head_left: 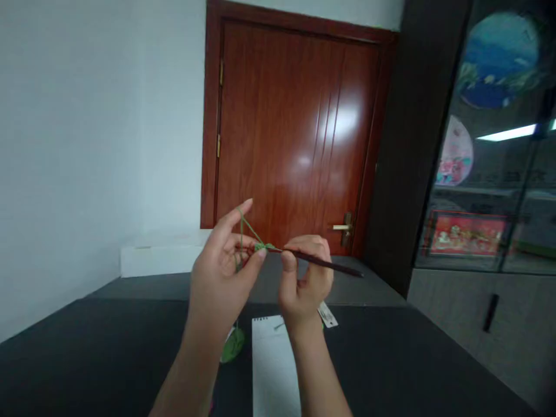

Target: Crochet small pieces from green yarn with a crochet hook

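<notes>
My left hand (221, 272) is raised in front of me and pinches a small knot of green yarn (259, 247) between thumb and fingers. A strand runs up over its index finger. My right hand (304, 272) is closed round a dark crochet hook (324, 263), whose tip meets the knot. The hook's shaft points right and slightly down. A ball of green yarn (233, 344) lies on the dark table (87, 353) below my left wrist.
A white notepad (273, 365) lies on the table under my forearms, with a small label (328, 315) beside it. Behind the table stand a closed red-brown door (295, 133), a white wall at left, and a glass-fronted dark cabinet (486, 174) at right.
</notes>
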The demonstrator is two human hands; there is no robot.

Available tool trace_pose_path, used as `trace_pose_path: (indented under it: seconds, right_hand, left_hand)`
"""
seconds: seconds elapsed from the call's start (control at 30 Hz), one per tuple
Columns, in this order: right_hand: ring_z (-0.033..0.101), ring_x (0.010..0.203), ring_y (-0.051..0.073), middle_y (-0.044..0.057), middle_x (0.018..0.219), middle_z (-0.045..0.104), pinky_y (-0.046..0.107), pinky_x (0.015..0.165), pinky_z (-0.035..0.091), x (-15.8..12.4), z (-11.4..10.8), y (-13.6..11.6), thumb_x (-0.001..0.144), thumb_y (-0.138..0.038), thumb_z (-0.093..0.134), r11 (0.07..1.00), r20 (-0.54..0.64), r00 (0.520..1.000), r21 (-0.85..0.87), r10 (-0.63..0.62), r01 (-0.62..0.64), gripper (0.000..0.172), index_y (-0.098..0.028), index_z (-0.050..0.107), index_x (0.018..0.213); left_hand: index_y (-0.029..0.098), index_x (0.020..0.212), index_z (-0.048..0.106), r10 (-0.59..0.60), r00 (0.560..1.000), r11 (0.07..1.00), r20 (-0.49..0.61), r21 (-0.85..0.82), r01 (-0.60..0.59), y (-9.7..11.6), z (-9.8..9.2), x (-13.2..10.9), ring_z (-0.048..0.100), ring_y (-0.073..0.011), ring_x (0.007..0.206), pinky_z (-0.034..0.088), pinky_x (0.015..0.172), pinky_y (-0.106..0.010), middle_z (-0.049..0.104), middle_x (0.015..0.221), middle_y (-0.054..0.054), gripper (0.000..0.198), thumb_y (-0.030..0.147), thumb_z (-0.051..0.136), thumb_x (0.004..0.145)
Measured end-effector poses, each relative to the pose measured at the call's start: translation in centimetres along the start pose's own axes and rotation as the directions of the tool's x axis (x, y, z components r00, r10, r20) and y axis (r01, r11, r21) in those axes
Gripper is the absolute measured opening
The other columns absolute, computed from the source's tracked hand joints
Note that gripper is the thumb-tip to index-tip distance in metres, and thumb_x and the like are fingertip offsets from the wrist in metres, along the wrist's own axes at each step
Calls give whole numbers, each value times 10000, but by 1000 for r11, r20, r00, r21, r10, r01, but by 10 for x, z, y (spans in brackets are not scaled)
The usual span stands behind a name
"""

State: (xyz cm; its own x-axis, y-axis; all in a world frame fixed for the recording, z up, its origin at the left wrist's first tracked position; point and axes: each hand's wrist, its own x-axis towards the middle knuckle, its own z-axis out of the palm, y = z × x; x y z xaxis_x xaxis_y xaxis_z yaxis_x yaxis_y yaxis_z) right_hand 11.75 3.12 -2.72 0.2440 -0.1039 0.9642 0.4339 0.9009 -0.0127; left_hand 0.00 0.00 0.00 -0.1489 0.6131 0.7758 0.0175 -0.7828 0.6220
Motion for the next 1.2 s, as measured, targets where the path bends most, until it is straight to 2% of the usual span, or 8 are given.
trace_pose_path:
  seconds: [0.1,0.2,0.33,0.4,0.67,0.87,1.0,1.2]
  right_hand:
    - [576,714,134,-26,770,585,303,713,423,2,1,2,956,-195,558,929,2,952,221,305,-298,92,-210,571,865]
    - [530,623,113,-50,684,554,271,648,409,6,2,4,958,-268,583,647,156,807,521,570,-558,154,-210,545,821]
    - [498,638,109,-44,675,561,251,650,402,11,4,2,894,-329,681,186,492,614,667,617,-721,222,-199,551,768]
    - [515,695,109,-29,759,590,247,682,408,11,7,0,874,-338,716,105,548,602,683,581,-723,226,-199,569,774]
    - [619,807,145,1,840,679,291,788,453,2,15,2,893,-359,721,378,340,801,746,492,-549,162,-224,632,881]
    - [646,772,115,-33,826,633,250,732,489,-2,22,2,875,-310,749,460,186,809,742,557,-487,140,-231,634,868]
    - [609,618,96,-46,781,600,222,558,482,-1,27,-8,877,-216,730,524,107,844,741,526,-421,108,-233,626,853]
    - [600,585,96,-39,792,596,235,524,484,0,28,-16,886,-149,692,576,84,868,716,489,-394,112,-228,620,854]
  left_hand:
    - [222,1439,547,-73,996,993,53,-90,78,3,-6,3,616,-125,757,491,720,-217,680,783,9,735,95,786,755]
    - [205,1413,564,-170,972,955,160,-216,203,6,-13,6,629,-135,758,503,708,-222,693,788,-7,761,91,825,707]
    - [171,1394,559,-247,916,869,316,-348,353,10,-17,10,670,-165,782,532,734,-254,719,807,-41,772,90,848,683]
    - [152,1373,570,-254,905,840,341,-386,381,10,-17,11,677,-163,794,532,744,-244,731,825,-58,755,72,850,676]
    - [179,1373,579,-266,902,818,340,-415,397,5,-19,10,672,-150,793,518,721,-222,724,840,-46,751,67,852,682]
    - [165,1332,599,-259,940,838,222,-432,333,9,-10,7,661,-126,781,515,717,-196,726,844,-39,713,60,852,673]
    - [163,1347,582,-248,958,853,141,-437,285,12,-4,4,659,-127,757,529,708,-208,736,843,-41,735,71,856,671]
    - [122,1322,594,-270,955,821,122,-490,294,14,-2,6,633,-113,681,520,646,-199,722,771,-25,718,77,867,659]
